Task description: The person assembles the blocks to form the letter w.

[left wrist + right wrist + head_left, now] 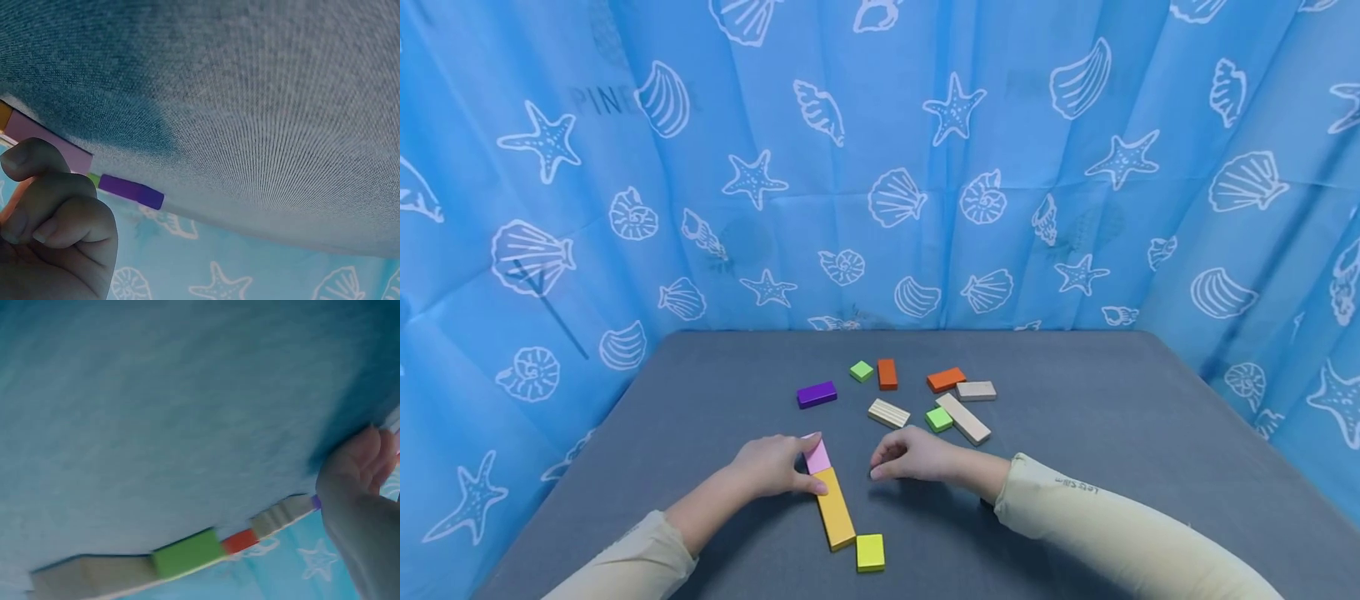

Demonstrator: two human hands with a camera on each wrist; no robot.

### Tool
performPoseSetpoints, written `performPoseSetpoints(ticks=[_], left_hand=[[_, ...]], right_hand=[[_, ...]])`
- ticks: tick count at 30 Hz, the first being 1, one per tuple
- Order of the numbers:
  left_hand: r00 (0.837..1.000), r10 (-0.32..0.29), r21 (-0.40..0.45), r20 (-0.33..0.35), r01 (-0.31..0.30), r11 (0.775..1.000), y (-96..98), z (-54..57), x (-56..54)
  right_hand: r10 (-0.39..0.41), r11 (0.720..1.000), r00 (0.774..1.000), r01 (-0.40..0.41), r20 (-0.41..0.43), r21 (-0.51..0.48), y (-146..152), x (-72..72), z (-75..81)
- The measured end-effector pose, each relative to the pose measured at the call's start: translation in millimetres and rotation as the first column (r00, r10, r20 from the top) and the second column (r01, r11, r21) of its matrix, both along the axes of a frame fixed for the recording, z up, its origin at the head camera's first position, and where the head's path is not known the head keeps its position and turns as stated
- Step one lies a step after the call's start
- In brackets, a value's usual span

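Note:
My left hand has a finger over the far end of a pink block, its thumb by the near end, where an orange block meets it end to end. In the left wrist view, curled fingers overlap the pink block. A yellow square block lies at the orange block's near right corner. My right hand is low over the table to the right of the pink block, its fingers loosely bent with nothing seen between them. Just beyond it lies a ridged cream block.
Farther back lie a purple block, a green block and a red-orange block. Back right are another green block, an orange-red block and two pale wooden blocks. A blue shell-print curtain surrounds the grey table.

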State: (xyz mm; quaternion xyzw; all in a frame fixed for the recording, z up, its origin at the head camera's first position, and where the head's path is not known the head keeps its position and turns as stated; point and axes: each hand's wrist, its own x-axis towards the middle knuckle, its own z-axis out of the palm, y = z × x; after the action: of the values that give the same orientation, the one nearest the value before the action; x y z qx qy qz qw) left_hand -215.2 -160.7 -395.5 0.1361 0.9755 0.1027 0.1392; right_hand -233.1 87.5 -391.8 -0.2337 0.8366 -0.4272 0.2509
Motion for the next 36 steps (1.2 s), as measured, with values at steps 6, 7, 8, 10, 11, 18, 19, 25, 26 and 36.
performPoseSetpoints(ticks=[6,7,8,10,11,18,19,25,26,36], left_hand=[[1.000,0.002,0.000,0.007,-0.002,1.000,1.1,1.5,0.8],[1.000,0.000,-0.002,0.007,0.000,1.000,1.3,1.7,0.8],[1.000,-0.003,-0.005,0.006,0.003,1.000,1.2,1.4,0.5],[1.000,-0.005,-0.009,0.009,0.005,1.000,1.3,1.4,0.3],[1.000,-0.006,-0.012,0.010,0.006,1.000,1.2,1.2,0.1],[1.000,-0.006,0.004,0.010,0.006,1.000,1.2,0.4,0.5],[1.000,-0.005,0.010,0.010,0.005,1.000,1.4,0.1,0.8],[1.000,0.005,0.024,0.021,-0.005,1.000,2.0,-1.8,1.6],[1.000,0.006,0.024,0.024,-0.007,1.000,1.8,-2.0,1.6],[1.000,0.010,0.018,0.017,-0.011,1.000,0.2,-2.6,-1.3]], right_hand=[[-0.182,0.982,0.983,0.182,0.006,-0.052,7,-17.2,-4.0],[-0.206,0.977,0.978,0.207,0.011,-0.057,8,-19.3,-4.1],[-0.229,0.971,0.973,0.229,0.016,-0.061,9,-21.6,-4.4],[-0.267,0.962,0.964,0.267,0.024,-0.056,10,-25.5,-4.6],[-0.284,0.958,0.959,0.285,0.029,-0.045,10,-27.4,-4.5],[-0.336,0.940,0.940,0.332,0.054,0.079,10,-39.6,-5.1],[-0.334,0.940,0.941,0.329,0.050,0.093,10,-41.0,-5.6],[-0.330,0.938,0.943,0.325,0.030,0.121,8,-45.3,-9.7],[-0.329,0.938,0.944,0.324,0.027,0.121,8,-45.1,-9.7],[-0.266,0.937,0.948,0.297,-0.178,0.184,5,-41.4,-6.2]])
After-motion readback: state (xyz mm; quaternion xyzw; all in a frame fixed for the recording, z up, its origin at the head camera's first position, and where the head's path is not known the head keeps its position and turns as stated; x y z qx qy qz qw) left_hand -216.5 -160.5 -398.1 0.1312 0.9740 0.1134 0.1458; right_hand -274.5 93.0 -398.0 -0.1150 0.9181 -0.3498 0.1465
